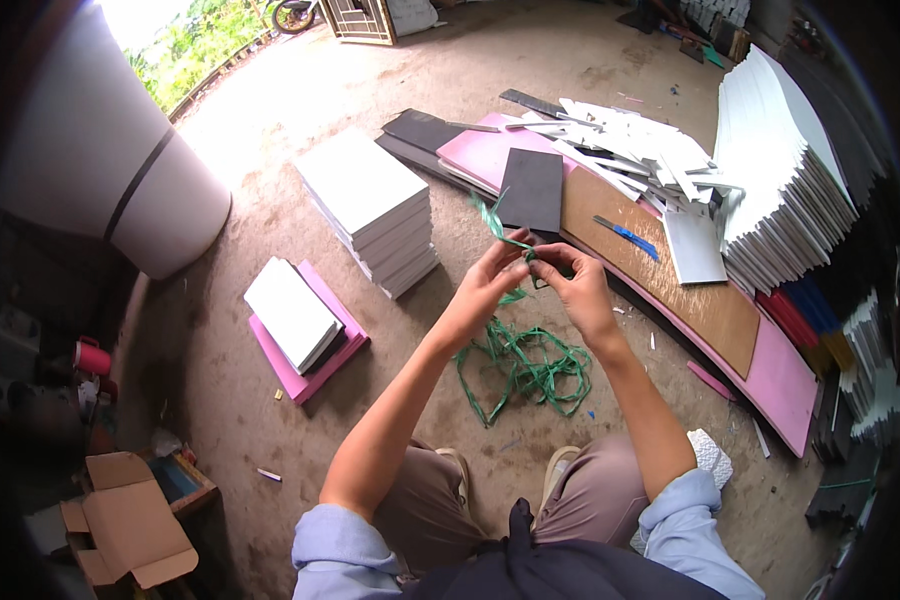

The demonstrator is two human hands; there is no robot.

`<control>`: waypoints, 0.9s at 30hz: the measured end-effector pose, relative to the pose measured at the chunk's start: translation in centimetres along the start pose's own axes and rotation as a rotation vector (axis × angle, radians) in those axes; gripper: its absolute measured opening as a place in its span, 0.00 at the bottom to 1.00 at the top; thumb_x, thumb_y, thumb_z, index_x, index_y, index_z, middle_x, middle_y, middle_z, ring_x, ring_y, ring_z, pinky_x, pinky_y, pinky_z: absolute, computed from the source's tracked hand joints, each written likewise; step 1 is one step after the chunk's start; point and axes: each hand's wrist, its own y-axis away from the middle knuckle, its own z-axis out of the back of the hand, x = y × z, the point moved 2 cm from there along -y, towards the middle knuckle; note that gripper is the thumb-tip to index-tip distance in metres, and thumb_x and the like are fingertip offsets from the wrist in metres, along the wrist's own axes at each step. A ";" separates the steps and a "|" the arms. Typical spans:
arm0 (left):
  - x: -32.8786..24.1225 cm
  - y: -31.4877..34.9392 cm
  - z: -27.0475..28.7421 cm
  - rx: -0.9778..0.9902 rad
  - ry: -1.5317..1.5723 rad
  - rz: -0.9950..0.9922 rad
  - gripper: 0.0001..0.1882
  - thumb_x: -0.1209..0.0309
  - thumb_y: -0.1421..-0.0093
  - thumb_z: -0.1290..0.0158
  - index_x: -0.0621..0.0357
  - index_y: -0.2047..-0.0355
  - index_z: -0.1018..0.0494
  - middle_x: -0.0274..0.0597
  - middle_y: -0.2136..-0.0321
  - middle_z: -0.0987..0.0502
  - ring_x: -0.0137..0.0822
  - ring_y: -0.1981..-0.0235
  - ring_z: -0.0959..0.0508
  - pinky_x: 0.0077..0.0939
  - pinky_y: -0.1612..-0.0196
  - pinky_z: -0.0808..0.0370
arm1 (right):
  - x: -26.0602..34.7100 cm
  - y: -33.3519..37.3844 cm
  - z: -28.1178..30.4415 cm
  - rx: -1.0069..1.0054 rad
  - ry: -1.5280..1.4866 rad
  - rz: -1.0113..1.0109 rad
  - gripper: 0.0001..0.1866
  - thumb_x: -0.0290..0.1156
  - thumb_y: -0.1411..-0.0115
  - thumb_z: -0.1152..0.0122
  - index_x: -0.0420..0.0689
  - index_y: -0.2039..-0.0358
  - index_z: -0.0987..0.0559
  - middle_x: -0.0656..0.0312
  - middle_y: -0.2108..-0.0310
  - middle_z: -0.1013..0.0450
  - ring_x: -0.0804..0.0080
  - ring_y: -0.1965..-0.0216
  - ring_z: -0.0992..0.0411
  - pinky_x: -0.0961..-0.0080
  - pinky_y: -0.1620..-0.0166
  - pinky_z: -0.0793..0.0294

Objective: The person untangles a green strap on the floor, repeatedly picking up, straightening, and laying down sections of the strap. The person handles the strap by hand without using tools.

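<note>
At far left stands a large white cylindrical roll (175, 215) with a dark band. Next, a low stack of white rectangular sheets (288, 310) lies on pink sheets (342, 345). The left hand (487, 283) and right hand (582, 288), fingertips close together, pinch green plastic twine (526, 368), more of which lies tangled below on the brownish floor (400, 330); farther right, a blue-handled cutter (632, 240) rests on a brown flat board (715, 310)
</note>
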 end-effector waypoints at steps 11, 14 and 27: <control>1.4 -1.4 4.6 -0.129 0.275 0.049 0.14 0.62 0.40 0.60 0.56 0.77 0.35 0.30 0.83 0.33 0.25 0.84 0.37 0.18 0.81 0.40 | -1.4 -1.5 3.2 -0.049 -0.003 -0.116 0.06 0.29 0.47 0.47 0.41 0.70 0.27 0.63 0.71 0.28 0.81 0.68 0.35 0.85 0.62 0.38; 0.2 -1.3 3.9 -0.239 -0.798 -0.141 0.15 0.60 0.43 0.55 0.61 0.74 0.29 0.42 0.81 0.28 0.32 0.82 0.30 0.25 0.75 0.33 | -2.6 -2.1 5.4 -0.178 -0.538 -0.302 0.06 0.28 0.47 0.51 0.41 0.70 0.29 0.58 0.68 0.29 0.74 0.66 0.32 0.81 0.62 0.33; 12.0 -1.5 11.6 -0.335 -0.624 0.533 0.23 0.56 0.41 0.62 0.60 0.85 0.34 0.32 0.88 0.38 0.24 0.83 0.40 0.22 0.78 0.42 | -7.9 -0.6 17.7 -0.515 -0.067 -0.058 0.07 0.34 0.43 0.61 0.46 0.74 0.36 0.69 0.89 0.46 0.85 0.88 0.49 0.83 0.84 0.49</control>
